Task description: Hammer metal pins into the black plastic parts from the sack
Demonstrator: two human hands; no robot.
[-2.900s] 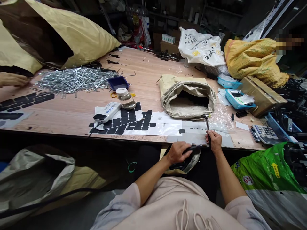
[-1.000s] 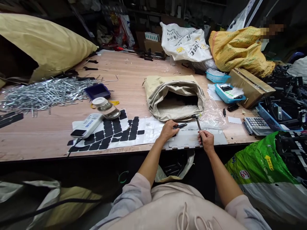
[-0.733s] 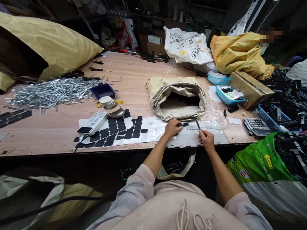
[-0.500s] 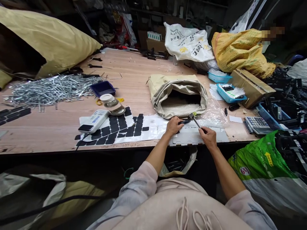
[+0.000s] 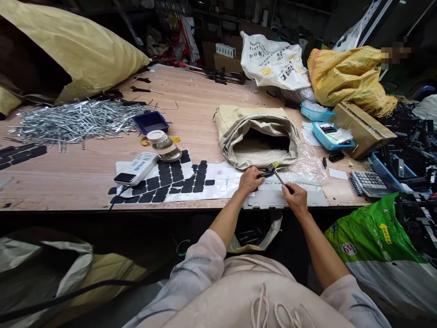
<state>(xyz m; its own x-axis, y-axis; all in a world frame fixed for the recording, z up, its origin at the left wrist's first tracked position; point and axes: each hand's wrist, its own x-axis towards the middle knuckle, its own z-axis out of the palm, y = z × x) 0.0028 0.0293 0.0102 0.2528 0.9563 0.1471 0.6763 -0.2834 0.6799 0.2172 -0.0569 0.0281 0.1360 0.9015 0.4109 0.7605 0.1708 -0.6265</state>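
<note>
Hammer (image 5: 279, 176) swung leftward; left hand (image 5: 250, 180) grips black part (image 5: 265, 174).

The hammer (image 5: 280, 177) has a slim metallic shaft, a dark grip and a small head with a yellow-green end. Gripped in the right hand (image 5: 296, 198), it slants, its grip toward the near edge of the worktop (image 5: 198, 118) and its head farther in and to the left. The black part (image 5: 265, 174), narrow and partly covered by the left hand (image 5: 251, 179) that holds it, lies roughly parallel to that edge, its right end at the hammer's head; whether they touch is unclear.
</note>
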